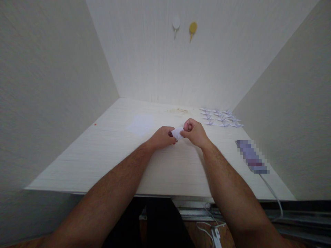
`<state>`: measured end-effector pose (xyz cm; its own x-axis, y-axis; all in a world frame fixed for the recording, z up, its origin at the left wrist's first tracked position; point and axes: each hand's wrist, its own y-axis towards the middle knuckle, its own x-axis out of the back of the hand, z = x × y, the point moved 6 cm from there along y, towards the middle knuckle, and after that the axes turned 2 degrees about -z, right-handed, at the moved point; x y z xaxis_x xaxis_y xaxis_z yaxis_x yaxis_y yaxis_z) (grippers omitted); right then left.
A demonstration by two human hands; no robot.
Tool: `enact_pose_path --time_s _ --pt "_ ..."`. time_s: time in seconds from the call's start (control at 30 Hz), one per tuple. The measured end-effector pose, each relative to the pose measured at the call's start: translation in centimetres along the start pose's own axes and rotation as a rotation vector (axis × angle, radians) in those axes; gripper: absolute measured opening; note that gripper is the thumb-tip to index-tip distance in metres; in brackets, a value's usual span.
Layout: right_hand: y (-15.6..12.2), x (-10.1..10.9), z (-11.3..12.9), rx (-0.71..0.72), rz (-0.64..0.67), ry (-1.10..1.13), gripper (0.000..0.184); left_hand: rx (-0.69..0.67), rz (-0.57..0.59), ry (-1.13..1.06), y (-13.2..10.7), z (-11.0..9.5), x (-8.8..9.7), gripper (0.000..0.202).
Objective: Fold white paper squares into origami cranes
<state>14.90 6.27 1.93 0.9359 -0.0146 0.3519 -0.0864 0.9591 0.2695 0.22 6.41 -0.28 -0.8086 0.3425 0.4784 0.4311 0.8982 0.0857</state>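
Between my hands, above the middle of the white table (103, 165), is a small folded piece of white paper (177, 133). My left hand (165, 136) is closed on its left edge, thumb toward me. Thumb and curled fingers of my right hand (193, 132) pinch the paper's right side. Part of the paper is hidden behind the fingers. To the left, pale paper (141, 124) lies flat on the table. Several folded paper cranes (221, 117) stand in rows at the back right, beyond my right hand.
A blurred-out phone-like device (252, 156) lies at the right, its white cable (274, 193) running over the front edge. Walls enclose three sides. A white hook (176, 23) and a yellow hook (192, 28) are on the back wall. A power strip (216, 237) lies below.
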Motion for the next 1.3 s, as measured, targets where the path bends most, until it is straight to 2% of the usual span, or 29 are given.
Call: enact_pose_path --time_s 0.2,0.53,0.77,0.93,1.07,1.17,1.3 --pt "0.0 -0.2 -0.2 0.002 0.027 0.019 0.022 0.058 -0.054 0.001 -0.2 -0.1 0.2 0.017" --pt "-0.1 -0.2 0.0 0.0 0.011 0.095 0.026 0.107 0.013 -0.062 0.1 0.8 -0.2 0.015" --pt "-0.1 -0.4 -0.4 -0.108 0.056 0.222 0.038 0.105 -0.111 -0.051 0.0 0.4 0.3 0.018" --pt "0.0 -0.4 -0.4 -0.104 0.027 0.283 0.038 0.097 -0.152 -0.105 0.0 0.1 0.3 0.019" --pt "0.0 -0.2 -0.6 -0.099 -0.027 0.282 0.038 0.098 -0.126 -0.169 0.0 0.0 0.0 0.017" --pt "0.0 -0.3 -0.6 -0.099 0.018 0.239 0.038 0.071 -0.09 -0.144 0.0 -0.1 0.0 0.017" --pt "-0.1 -0.3 -0.6 -0.106 0.084 0.194 0.041 0.013 -0.217 -0.157 0.0 -0.5 1.1 0.019"
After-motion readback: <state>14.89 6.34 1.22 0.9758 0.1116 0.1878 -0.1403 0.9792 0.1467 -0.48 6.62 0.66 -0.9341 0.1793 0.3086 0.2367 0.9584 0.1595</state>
